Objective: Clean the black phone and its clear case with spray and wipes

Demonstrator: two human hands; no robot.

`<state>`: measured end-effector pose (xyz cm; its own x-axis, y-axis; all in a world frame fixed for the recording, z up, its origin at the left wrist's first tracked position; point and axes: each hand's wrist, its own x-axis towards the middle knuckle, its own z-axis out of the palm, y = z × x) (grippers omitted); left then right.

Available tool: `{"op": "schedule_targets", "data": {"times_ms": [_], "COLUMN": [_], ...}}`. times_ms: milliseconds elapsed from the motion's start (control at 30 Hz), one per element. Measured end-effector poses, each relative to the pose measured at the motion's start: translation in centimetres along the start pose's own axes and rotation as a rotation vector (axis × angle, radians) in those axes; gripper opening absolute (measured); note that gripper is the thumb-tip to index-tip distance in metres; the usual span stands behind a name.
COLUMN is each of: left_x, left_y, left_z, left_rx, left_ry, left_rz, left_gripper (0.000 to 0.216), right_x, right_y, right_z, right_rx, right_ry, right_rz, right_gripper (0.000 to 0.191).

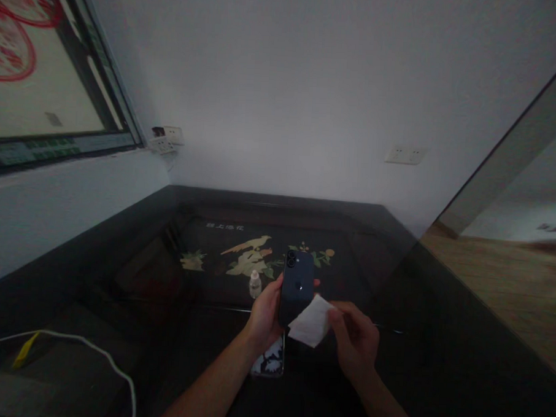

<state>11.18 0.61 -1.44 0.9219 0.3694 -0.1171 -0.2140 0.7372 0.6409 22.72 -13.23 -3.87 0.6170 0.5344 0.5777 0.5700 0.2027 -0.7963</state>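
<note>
My left hand (265, 315) is wrapped round a dark smartphone (297, 286), held upright with its back and camera lenses facing me. Pinched in my right hand (356, 338) is a white tissue (313, 321), whose left part lies over the phone's lower right corner. I cannot tell whether it presses on the phone. A small clear bottle with a white cap (255, 285) stands just left of the phone. Beneath my left wrist, a patterned phone case (271, 359) lies on the dark table, partly hidden by the arm.
The glossy black table (199, 328) has a bird-and-flower inlay (248, 256) and meets the wall at the back. A white cable (92, 346) with a yellow tag (25, 350) runs across the front left. Wall sockets (405, 155) and a window (58, 70) are beyond.
</note>
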Motion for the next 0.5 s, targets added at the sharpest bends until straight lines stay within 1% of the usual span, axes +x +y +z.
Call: {"op": "schedule_targets", "data": {"times_ms": [67, 100, 167, 200, 300, 367, 433, 500], "left_x": [0.1, 0.1, 0.2, 0.2, 0.1, 0.0, -0.1, -0.3], "left_y": [-0.2, -0.3, -0.5, -0.6, -0.9, -1.0, -1.0, -1.0], "left_z": [-0.1, -0.1, -0.1, -0.1, 0.0, 0.0, 0.1, 0.2], "left_rx": [0.002, 0.006, 0.015, 0.016, 0.012, 0.013, 0.019, 0.030], "left_ry": [0.023, 0.041, 0.060, 0.056, 0.028, 0.021, 0.002, -0.031], "left_rz": [-0.007, -0.013, -0.021, -0.024, -0.037, -0.054, -0.069, -0.079], "left_gripper": [0.057, 0.057, 0.059, 0.060, 0.060, 0.059, 0.058, 0.057], "right_x": [0.9, 1.4, 2.3, 2.6, 3.1, 3.2, 3.1, 2.8], "right_y": [0.4, 0.6, 1.1, 1.4, 1.9, 2.1, 2.1, 1.9], "right_z": [0.1, 0.2, 0.1, 0.0, -0.1, -0.1, 0.0, 0.0], "right_rx": [0.111, 0.169, 0.285, 0.340, 0.440, 0.441, 0.403, 0.280], "right_ry": [0.167, 0.240, 0.366, 0.405, 0.458, 0.487, 0.550, 0.613], "right_rz": [0.217, 0.301, 0.409, 0.438, 0.457, 0.438, 0.407, 0.378], "right_gripper": [0.024, 0.028, 0.034, 0.035, 0.035, 0.034, 0.036, 0.039]}}
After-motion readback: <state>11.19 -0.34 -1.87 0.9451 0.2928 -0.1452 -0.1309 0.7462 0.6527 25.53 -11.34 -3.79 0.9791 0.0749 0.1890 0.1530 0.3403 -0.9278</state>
